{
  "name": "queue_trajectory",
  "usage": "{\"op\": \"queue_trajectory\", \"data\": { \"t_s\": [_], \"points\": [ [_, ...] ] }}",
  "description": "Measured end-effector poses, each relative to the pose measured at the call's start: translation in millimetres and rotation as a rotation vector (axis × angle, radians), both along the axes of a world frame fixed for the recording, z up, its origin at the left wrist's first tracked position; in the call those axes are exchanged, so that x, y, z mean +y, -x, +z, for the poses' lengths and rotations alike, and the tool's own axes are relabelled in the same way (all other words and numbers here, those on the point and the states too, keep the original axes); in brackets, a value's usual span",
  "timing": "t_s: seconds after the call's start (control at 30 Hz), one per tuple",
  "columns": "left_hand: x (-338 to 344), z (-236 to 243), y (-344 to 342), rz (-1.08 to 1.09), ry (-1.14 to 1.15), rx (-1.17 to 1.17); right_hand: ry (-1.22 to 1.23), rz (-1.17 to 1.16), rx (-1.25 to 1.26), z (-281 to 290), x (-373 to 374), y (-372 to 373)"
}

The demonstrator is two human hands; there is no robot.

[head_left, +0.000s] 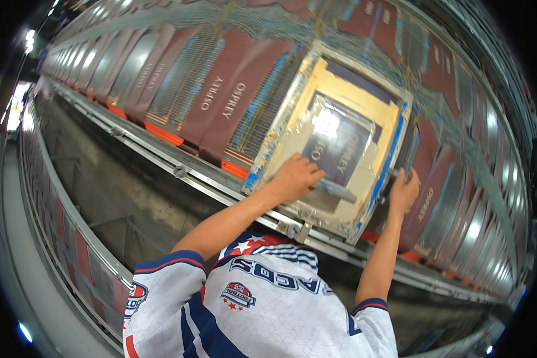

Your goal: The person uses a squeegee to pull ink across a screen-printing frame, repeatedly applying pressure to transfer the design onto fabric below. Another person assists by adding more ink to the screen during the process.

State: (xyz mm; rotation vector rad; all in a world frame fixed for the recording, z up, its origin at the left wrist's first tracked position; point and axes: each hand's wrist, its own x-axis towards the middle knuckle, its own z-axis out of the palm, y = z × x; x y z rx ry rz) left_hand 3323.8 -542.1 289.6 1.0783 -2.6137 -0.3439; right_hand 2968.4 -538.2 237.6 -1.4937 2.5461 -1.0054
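Observation:
A screen-printing frame (398, 128) lies tilted in front of me. Its mesh is bordered with yellowish tape and has blue smears along the right side. Closed around a squeegee (339, 191), my left hand (296, 178) is over the near part of the screen; the fingers hide part of the tool. Just above the squeegee is a dark, glossy rectangular print area (335, 146) with light lettering. My right hand (404, 191) is at the frame's right edge, its fingers bent about a small dark part there. What exactly it grips is hard to make out.
Dark maroon printed fabric panels (221, 95) lie in a row along the long sloping table, left and right of the frame. A metal rail (179, 172) runs along its near edge. Orange pieces (164, 134) show under the panels. Another table (59, 221) stands at left.

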Motion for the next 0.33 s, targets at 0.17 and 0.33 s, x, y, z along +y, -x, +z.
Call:
{"op": "queue_trajectory", "data": {
  "t_s": [0.17,0.33],
  "points": [
    [11,-14,-1,-0.001,-0.031,0.022,-0.143,-0.037,-0.227,-66,-11,20],
    [16,-10,-11,0.015,-0.008,-0.021,-0.133,-0.040,-0.681,-23,-19,24]
  ]
}}
